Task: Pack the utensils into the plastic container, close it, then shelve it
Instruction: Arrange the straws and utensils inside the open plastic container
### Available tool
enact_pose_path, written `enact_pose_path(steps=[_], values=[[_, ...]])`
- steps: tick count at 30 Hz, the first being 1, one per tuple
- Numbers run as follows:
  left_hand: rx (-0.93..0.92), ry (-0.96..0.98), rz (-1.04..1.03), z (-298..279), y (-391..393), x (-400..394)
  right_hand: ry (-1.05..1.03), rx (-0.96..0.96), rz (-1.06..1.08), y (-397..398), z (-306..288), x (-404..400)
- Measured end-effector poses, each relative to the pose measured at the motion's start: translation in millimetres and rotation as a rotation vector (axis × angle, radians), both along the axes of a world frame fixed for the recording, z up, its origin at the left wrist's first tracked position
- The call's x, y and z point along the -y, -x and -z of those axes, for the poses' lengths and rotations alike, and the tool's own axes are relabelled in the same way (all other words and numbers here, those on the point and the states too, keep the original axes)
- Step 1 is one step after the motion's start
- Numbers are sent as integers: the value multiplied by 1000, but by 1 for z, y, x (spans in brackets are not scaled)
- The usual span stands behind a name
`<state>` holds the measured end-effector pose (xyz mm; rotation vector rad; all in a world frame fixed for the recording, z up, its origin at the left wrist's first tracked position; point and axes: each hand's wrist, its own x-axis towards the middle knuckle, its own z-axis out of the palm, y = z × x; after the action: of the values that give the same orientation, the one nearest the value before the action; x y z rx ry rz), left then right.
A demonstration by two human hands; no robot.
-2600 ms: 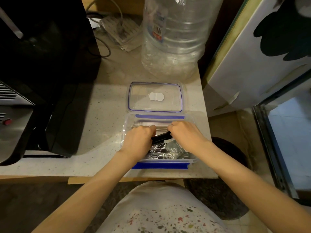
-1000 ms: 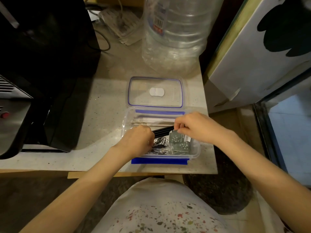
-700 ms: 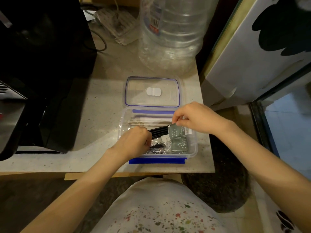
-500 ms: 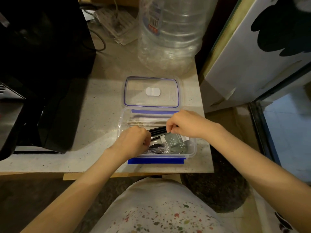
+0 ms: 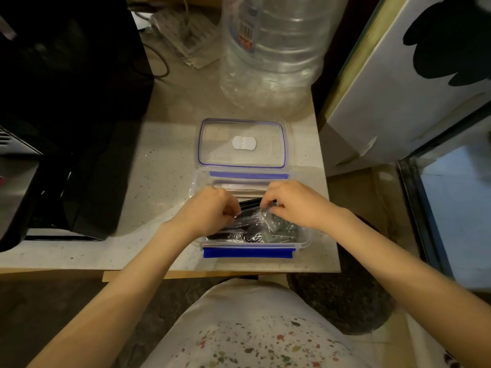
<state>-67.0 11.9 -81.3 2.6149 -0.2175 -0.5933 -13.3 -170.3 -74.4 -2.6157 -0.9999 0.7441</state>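
A clear plastic container (image 5: pixel 305 241) with blue clips stands open near the counter's front edge. Its lid (image 5: pixel 241 142) lies flat just behind it. Inside are black wrapped utensils (image 5: pixel 249 202) and grey patterned packets (image 5: pixel 283 229). My left hand (image 5: pixel 206 212) reaches into the container's left half, fingers curled on the black utensils. My right hand (image 5: pixel 295 201) reaches in from the right and pinches the clear wrapping at the utensils' other end. Both hands hide much of the contents.
A large clear water bottle (image 5: pixel 273 49) stands behind the lid. A black appliance (image 5: pixel 66 102) fills the counter's left side. A power strip with cables (image 5: pixel 186 30) lies at the back. A white panel (image 5: pixel 398 88) and a glass door (image 5: pixel 451 208) are to the right.
My right hand lifted toward the container's far right with a grey packet, then came back down to the middle. My left hand stayed on the black utensils.
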Motion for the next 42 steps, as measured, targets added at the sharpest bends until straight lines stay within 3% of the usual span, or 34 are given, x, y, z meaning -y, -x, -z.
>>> enact_pose_path(steps=[6,11,26,42], values=[[15,-51,24,-3,-4,-3,-24,-107,85,1,9,-6],[-17,-61,45,-2,-3,-2,39,-96,-33,5,14,-11],[-6,-77,48,0,1,0,148,177,-316,13,8,-3],[32,-213,12,22,9,14,89,67,-162,15,13,6]])
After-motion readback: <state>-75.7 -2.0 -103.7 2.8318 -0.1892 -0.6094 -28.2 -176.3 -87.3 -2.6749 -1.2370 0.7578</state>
